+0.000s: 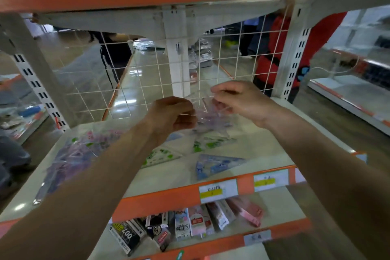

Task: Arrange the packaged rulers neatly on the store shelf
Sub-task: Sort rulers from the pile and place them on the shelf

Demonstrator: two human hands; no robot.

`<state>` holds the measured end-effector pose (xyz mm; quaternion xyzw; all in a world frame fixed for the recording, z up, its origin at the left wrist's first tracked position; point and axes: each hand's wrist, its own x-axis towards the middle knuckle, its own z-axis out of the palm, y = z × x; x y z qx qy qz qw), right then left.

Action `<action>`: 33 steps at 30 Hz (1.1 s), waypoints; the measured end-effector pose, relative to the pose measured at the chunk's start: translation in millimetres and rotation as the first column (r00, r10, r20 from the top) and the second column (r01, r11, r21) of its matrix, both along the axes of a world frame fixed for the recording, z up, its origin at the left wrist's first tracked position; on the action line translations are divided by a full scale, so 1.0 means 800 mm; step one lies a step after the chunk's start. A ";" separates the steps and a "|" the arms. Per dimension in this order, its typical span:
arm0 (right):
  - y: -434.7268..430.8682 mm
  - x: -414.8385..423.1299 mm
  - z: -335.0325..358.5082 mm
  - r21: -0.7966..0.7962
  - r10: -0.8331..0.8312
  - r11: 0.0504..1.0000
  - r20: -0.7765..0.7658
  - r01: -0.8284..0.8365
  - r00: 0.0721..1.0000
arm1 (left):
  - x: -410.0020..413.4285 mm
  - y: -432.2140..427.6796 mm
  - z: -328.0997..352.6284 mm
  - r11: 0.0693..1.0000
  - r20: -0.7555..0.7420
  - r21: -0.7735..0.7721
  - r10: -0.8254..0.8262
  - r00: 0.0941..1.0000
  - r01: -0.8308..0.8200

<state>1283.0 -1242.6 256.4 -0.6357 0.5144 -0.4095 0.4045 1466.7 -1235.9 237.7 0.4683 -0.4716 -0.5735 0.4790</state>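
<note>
From the head camera, both hands lifted one clear packaged ruler [207,112] over the back of the shelf [263,143]. The left hand [175,116] and the right hand [238,101] each pinched an edge, probably to square it. Other packets [215,164] lay scattered beneath.

A white wire grid [147,82] fills the frame's centre. Behind it, upper right, stands a person in a red jacket [272,65]. Small boxed goods [183,226] crowd the lower centre, with price labels [218,191] just above.

White wire grid [145,79], slotted upright [295,59], glossy tiled floor [80,63] beyond.
</note>
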 end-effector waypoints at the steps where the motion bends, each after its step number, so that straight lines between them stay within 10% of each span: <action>1: -0.001 -0.009 -0.001 -0.028 -0.024 0.999 -0.067 0.022 0.997 | -0.004 -0.003 -0.001 1.000 -0.037 0.028 0.016 0.999 -0.015; 8: 0.001 -0.036 -0.024 -0.067 0.019 0.997 -0.371 -0.047 0.928 | -0.031 -0.022 -0.012 0.990 -0.110 0.129 0.067 0.992 -0.052; 19: -0.031 -0.047 -0.049 -0.243 -0.048 0.958 -0.658 -0.151 0.752 | -0.026 -0.038 -0.034 0.988 0.340 0.077 0.101 0.935 -0.135; 33: -0.100 -0.032 -0.091 -0.033 0.060 0.989 -0.796 -0.141 0.603 | -0.002 -0.063 -0.066 0.988 0.812 -0.126 0.153 0.564 -0.086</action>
